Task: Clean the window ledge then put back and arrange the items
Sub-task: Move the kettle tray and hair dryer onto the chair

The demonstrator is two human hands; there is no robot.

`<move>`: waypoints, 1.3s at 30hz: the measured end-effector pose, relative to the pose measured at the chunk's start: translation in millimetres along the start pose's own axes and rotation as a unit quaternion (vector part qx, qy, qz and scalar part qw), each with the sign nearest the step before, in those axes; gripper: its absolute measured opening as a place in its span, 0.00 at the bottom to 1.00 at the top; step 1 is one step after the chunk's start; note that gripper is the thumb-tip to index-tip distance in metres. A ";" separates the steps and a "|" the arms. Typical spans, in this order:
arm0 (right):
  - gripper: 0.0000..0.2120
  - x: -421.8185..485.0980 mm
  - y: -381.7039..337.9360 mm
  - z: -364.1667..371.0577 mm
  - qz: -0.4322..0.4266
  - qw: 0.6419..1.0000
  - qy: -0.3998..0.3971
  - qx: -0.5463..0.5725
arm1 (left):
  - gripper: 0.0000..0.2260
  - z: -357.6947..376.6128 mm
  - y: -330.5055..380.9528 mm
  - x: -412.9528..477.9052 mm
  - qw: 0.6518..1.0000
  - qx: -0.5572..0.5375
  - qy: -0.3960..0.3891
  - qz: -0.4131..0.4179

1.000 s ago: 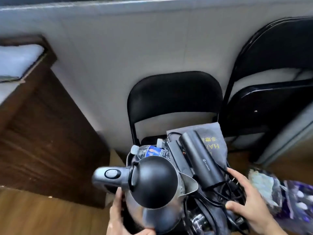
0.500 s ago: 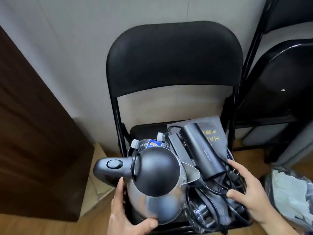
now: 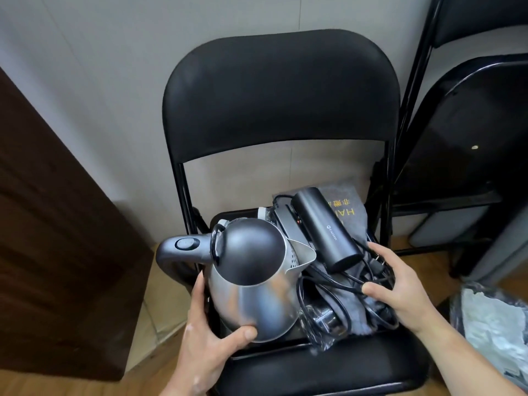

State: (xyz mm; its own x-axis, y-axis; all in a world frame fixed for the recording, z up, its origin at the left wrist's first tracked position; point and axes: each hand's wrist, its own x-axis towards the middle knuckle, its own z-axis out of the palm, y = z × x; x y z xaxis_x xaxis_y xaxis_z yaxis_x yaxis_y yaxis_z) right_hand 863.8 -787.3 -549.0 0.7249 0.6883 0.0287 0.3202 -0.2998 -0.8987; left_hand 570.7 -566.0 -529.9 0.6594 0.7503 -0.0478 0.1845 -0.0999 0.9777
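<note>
The left grip [image 3: 205,332], a bare hand, clamps the kettle [image 3: 257,295] low on its steel body: the thumb presses the front of the belly near the base, and the fingers [image 3: 197,284] run up the left side under the handle [image 3: 183,247]. The right grip [image 3: 400,287] closes on a tangle of black cables [image 3: 328,281] and the grey cloth [image 3: 347,307] beneath them, with the thumb on top and the fingers curled over the far side of the bundle. The kettle stands upright on the left of the pile, its dark domed lid [image 3: 248,250] shut and its spout [image 3: 303,252] pointing right toward a black cylindrical device [image 3: 325,230] with small white lettering. The device lies slanted across the cables, touching them. Behind it, the cloth shows yellow lettering, and two white caps [image 3: 261,212] peek out past the kettle. The whole pile sits on the seat of a black folding chair [image 3: 280,95], toward its back, on a dark flat base [image 3: 271,348] whose front edge shows; what that base is cannot be told. Another black chair [image 3: 471,124] leans folded against the wall on the right. A brown wooden panel [image 3: 43,224] stands to the left, and a crinkled plastic bag [image 3: 491,324] lies on the wooden floor at lower right.
</note>
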 end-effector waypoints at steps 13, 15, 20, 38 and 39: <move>0.46 11.0 6.9 2.2 0.001 1.000 -0.001 0.016 | 0.61 -3.4 -1.2 17.1 1.000 0.027 -0.002 -0.005; 0.45 11.4 5.5 2.0 0.002 1.000 -0.005 0.012 | 0.61 -3.9 -1.6 18.5 1.000 0.028 -0.005 -0.002; 0.42 9.2 1.9 2.4 0.003 1.000 0.004 0.001 | 0.60 -5.1 3.2 18.9 0.999 0.034 -0.010 0.003; 0.49 -20.1 -115.5 -52.1 0.171 0.975 -0.110 -0.094 | 0.61 -75.2 85.2 7.2 0.961 0.098 -0.164 -0.198; 0.51 -24.7 -135.5 -57.8 0.171 0.973 -0.112 -0.108 | 0.60 -84.0 100.9 1.7 0.956 0.112 -0.169 -0.211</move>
State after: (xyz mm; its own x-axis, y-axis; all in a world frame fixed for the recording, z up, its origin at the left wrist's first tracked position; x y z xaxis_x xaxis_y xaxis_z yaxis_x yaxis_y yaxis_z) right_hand 837.8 -801.9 -402.6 0.6679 0.6435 -0.3739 0.2216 -0.6516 -0.7255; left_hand 529.2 -519.9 -414.2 0.6820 0.5046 -0.5294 0.6130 0.0004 0.7901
